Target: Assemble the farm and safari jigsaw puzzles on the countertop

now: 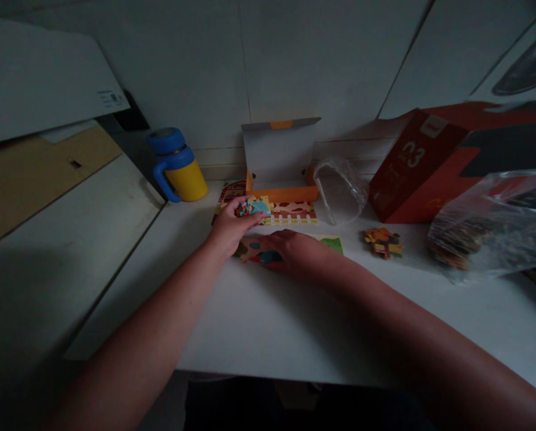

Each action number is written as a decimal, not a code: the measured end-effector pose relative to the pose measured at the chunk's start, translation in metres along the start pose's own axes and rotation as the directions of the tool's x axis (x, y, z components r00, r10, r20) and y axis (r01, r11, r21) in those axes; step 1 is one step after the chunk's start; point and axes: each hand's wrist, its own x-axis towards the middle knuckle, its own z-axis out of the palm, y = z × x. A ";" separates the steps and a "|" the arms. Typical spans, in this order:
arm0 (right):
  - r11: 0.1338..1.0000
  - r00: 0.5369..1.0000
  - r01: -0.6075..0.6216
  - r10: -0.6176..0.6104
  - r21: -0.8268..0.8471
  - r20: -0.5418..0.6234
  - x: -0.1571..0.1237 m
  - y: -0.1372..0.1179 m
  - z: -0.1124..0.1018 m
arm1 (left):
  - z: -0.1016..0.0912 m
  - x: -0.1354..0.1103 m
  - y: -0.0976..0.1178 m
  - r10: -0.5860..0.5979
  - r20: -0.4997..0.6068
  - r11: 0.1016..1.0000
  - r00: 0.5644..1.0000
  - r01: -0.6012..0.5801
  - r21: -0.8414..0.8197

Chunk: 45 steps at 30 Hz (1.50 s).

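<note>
My left hand (234, 225) is closed on a few jigsaw puzzle pieces (259, 205), light blue and yellow, thumb on the near side. They are held over a picture sheet (295, 213) with a white fence and reddish-brown patches. Closer to me, a joined strip of puzzle pieces (333, 243) lies flat on the table, with green at its right end. My right hand (292, 251) rests on this strip with bent fingers, gripping a puzzle piece with a teal patch (270, 257). The fingers cover much of the strip's middle.
Behind the sheet stands an open orange box (280, 195), lid up. A blue-and-yellow mug (178, 167) is at left. To the right are clear plastic packaging (340, 188), loose puzzle pieces (383, 243), a red box (411, 170) and a plastic bag of pieces (487, 239).
</note>
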 end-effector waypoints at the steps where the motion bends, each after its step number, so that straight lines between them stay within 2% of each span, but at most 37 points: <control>1: 1.000 1.000 -0.007 0.007 0.007 -0.009 -0.001 0.001 0.000 | 0.000 0.000 0.000 0.002 -0.002 1.000 1.000 -0.002 -0.001; 7: 1.000 0.998 -0.026 0.026 -0.005 -0.051 -0.011 0.015 -0.008 | -0.003 0.002 -0.004 0.006 -0.001 1.000 1.000 -0.006 0.002; 13: 0.996 0.997 -0.073 0.073 -0.046 -0.011 -0.021 0.014 -0.026 | -0.003 0.003 -0.004 0.003 0.002 1.000 1.000 -0.003 0.005; 17: 0.998 0.999 -0.028 0.029 -0.062 0.016 -0.024 0.006 -0.024 | -0.001 0.001 -0.002 -0.002 -0.002 1.000 1.000 0.002 -0.003; 22: 0.996 0.994 -0.066 0.071 -0.061 0.082 -0.028 0.002 -0.022 | 0.000 -0.001 0.000 -0.012 -0.013 1.000 1.000 0.012 -0.003; 28: 0.994 0.994 -0.086 0.090 -0.064 0.056 -0.029 0.013 -0.028 | 0.000 -0.001 0.000 -0.012 -0.008 1.000 1.000 0.012 -0.001; 38: 0.998 0.999 -0.052 0.053 -0.039 0.011 -0.024 0.010 -0.024 | -0.002 0.002 -0.003 -0.005 -0.005 1.000 1.000 0.005 -0.003; 45: 0.991 0.993 -0.111 0.114 -0.079 0.027 -0.027 0.010 -0.023 | -0.002 0.001 -0.003 -0.008 -0.001 1.000 1.000 0.008 -0.001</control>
